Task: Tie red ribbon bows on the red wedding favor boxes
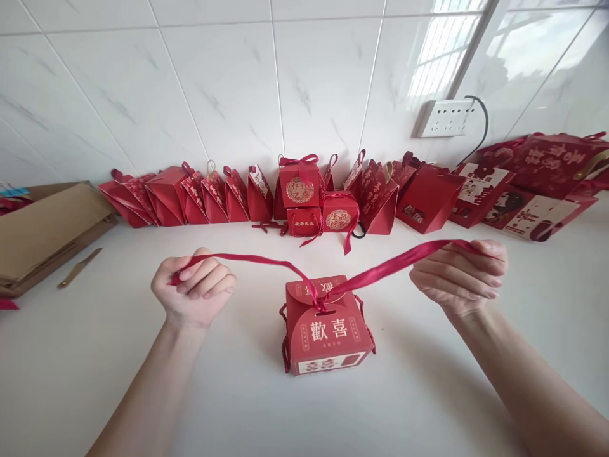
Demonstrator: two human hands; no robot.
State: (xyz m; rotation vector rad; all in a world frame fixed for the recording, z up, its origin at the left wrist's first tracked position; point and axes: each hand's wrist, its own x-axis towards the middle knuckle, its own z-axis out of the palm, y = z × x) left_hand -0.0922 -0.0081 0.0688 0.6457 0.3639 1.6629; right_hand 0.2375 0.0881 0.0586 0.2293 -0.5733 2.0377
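In the middle of the white table sits a red gift box with white characters on its top flaps and twisted red cords at its sides. A dark red ribbon comes out of the top of the box, where it is crossed or knotted in a small bunch. My left hand is closed around one end of the ribbon, up and to the left of the box. Its other end is gripped in my right hand, up and to the right. Both ribbon ends are spread wide above the table, the right one fairly straight, the left one slightly slack.
Several red gift boxes stand in a row along the tiled wall. Small boxes are stacked at the centre. A brown cardboard box lies at the left beside a gold-coloured strip. A power socket with a black cable is on the wall.
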